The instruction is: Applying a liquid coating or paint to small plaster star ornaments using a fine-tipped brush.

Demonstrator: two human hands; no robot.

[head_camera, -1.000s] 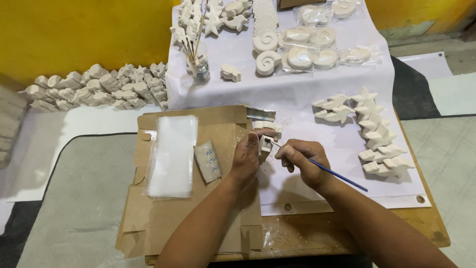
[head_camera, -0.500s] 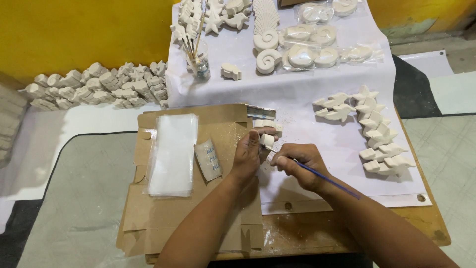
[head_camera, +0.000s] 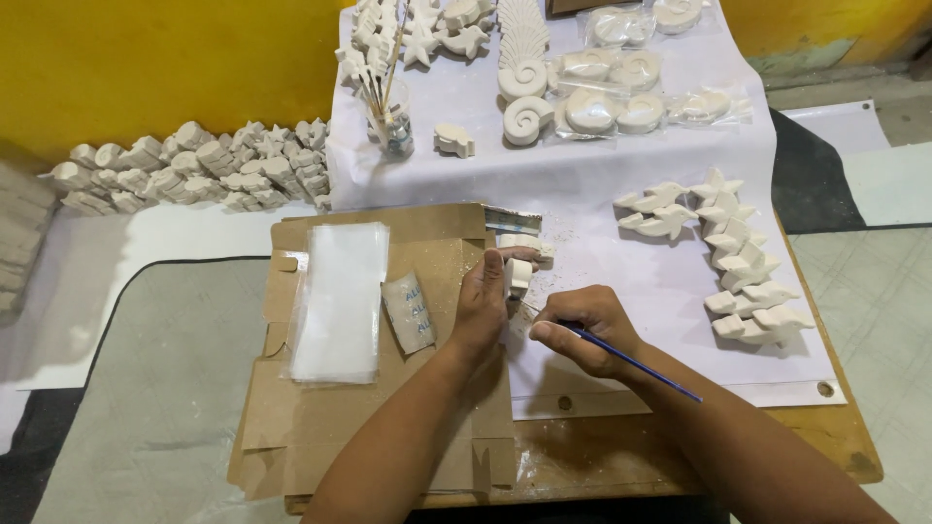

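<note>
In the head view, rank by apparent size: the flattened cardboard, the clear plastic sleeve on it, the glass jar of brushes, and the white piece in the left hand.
1. Flattened cardboard
2. Clear plastic sleeve
3. Glass jar of brushes, though it sits farther from the camera
4. White piece in the left hand, partly hidden

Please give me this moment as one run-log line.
left hand: holds white figurine | right hand: holds blue-handled brush, tip at figurine | surface: flattened cardboard
</note>
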